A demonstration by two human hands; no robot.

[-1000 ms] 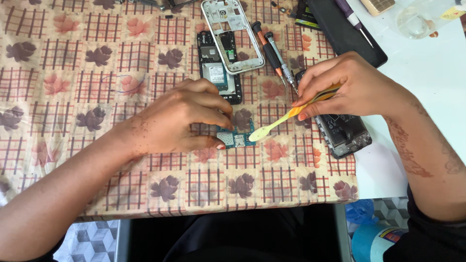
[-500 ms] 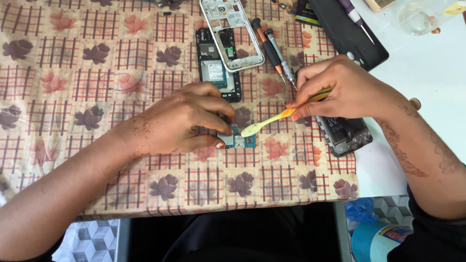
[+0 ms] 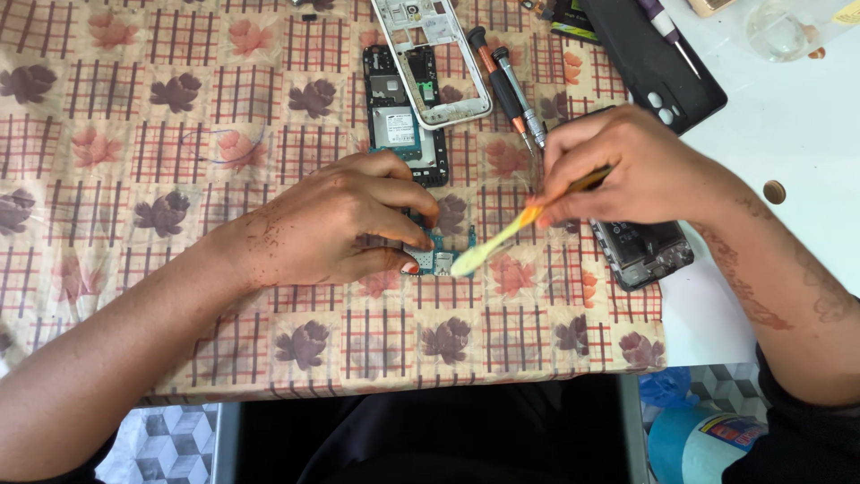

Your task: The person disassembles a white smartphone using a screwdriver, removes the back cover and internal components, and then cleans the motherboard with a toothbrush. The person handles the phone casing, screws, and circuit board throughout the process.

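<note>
My left hand [image 3: 345, 224] presses a small blue-green circuit board [image 3: 442, 254] flat on the flowered checked cloth [image 3: 179, 134], fingers curled over most of it. My right hand [image 3: 640, 170] grips a yellow toothbrush [image 3: 506, 235] by its handle; the pale bristle head rests against the board's right edge. Much of the board is hidden under my left fingers.
An opened phone body [image 3: 403, 125] and a white phone frame [image 3: 434, 58] lie beyond my hands. Two screwdrivers [image 3: 511, 85] lie beside them. A black phone part [image 3: 640, 251] sits under my right hand, a black case [image 3: 658, 67] and a clear dish [image 3: 779, 27] farther back.
The brush head has shifted slightly along the board's edge with small strokes. My left hand stays pressed on the board.
</note>
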